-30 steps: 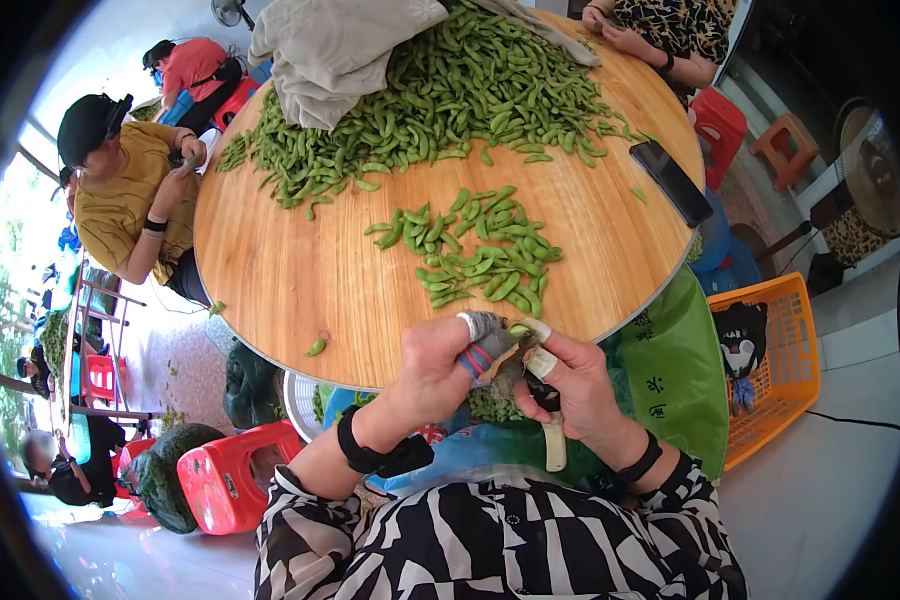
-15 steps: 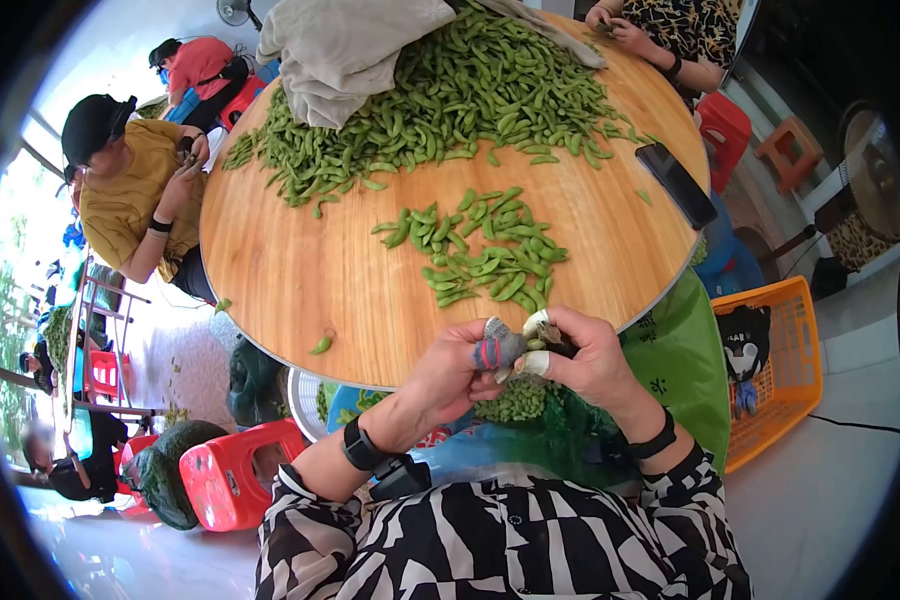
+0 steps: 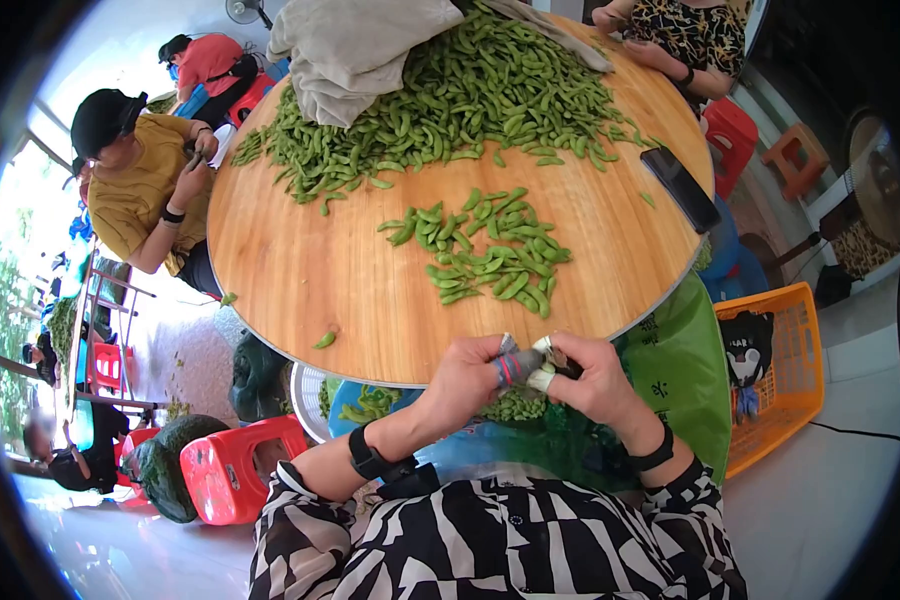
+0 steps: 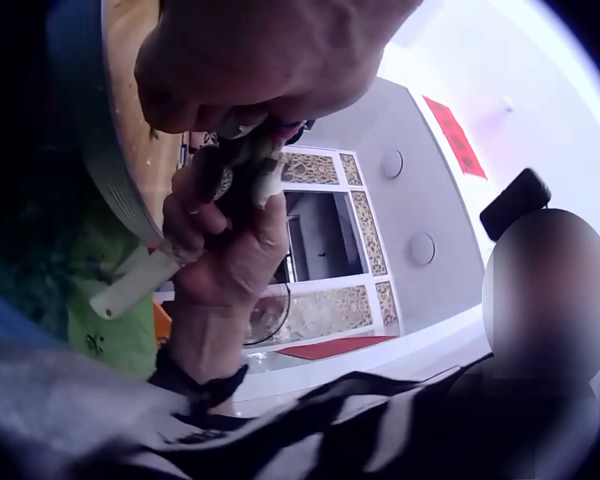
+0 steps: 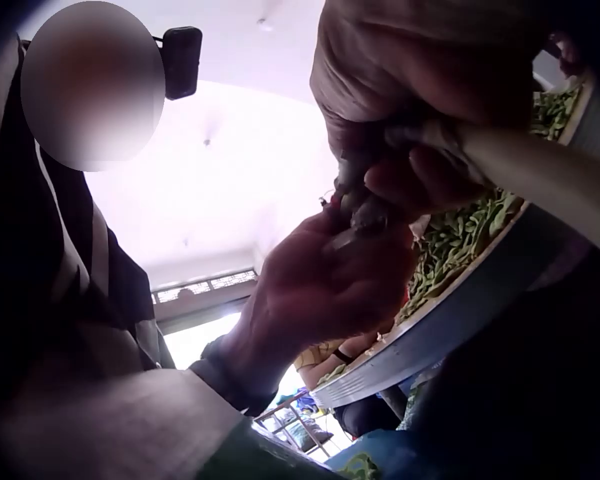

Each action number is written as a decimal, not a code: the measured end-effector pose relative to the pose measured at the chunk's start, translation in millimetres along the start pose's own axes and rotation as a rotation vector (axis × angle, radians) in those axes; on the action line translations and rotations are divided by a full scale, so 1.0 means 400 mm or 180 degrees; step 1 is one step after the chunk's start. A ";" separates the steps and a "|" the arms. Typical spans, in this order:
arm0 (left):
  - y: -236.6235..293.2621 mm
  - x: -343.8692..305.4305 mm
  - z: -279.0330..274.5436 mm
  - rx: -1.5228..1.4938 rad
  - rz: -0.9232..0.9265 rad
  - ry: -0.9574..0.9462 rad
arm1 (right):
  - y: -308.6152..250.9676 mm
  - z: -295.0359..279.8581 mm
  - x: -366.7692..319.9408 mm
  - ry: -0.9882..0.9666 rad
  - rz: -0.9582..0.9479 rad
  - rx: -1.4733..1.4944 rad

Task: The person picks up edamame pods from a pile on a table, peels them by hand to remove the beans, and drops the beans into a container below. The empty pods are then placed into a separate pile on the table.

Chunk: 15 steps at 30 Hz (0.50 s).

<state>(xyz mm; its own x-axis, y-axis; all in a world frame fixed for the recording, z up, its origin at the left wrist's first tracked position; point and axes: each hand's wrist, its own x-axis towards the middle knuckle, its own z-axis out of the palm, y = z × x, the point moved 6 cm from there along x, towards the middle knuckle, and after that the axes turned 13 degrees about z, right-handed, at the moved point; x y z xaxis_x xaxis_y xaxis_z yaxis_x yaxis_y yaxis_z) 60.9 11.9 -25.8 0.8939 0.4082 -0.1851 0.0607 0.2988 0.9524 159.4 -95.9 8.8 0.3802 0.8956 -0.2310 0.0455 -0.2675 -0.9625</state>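
Note:
My two hands meet just off the table's near edge in the head view. The left hand (image 3: 467, 380) has its fingers curled, and its thumb in a grey striped cover (image 3: 517, 368) is against the right fingertips. Whatever lies between them is hidden. My right hand (image 3: 592, 375) has white covers on its thumb and forefinger. It grips a tool whose cream handle (image 4: 135, 285) sticks out of the fist in the left wrist view; its working end is hidden. Beyond the hands, a small group of green edamame pods (image 3: 495, 262) lies on the wooden table (image 3: 310, 250).
A large heap of pods (image 3: 450, 110) lies at the back, partly under a grey cloth (image 3: 355, 55). A black phone (image 3: 680, 188) is at the right edge. Shelled beans (image 3: 515, 405) lie below the hands. An orange basket (image 3: 770, 400) and red stool (image 3: 245, 470) flank me.
A green pod showed between the hands a second ago, with the cream handle pointing down. Now the hands are pressed closer together, and neither pod nor handle shows in the head view.

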 end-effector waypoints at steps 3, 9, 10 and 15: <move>0.051 -0.054 -0.013 0.0563 -0.0223 -0.0419 | 0.013 0.019 -0.012 -0.0139 0.0338 0.0083; 0.165 -0.235 -0.164 0.4998 -0.0329 -0.2488 | 0.009 0.024 -0.047 -0.0216 -0.0636 -0.1603; 0.179 -0.234 -0.182 0.5018 -0.0337 -0.2468 | 0.007 0.026 -0.050 -0.0257 -0.0572 -0.1655; 0.251 -0.025 -0.276 0.4106 0.0524 -0.0857 | 0.007 0.030 -0.025 -0.0470 -0.0194 -0.0965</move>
<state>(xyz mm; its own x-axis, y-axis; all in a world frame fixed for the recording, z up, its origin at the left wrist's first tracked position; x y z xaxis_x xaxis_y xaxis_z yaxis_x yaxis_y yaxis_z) 9.1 133.2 45.0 0.9818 0.1333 -0.1352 0.1855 -0.8258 0.5326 144.6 -101.4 6.9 0.2315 0.9491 -0.2137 0.3449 -0.2855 -0.8942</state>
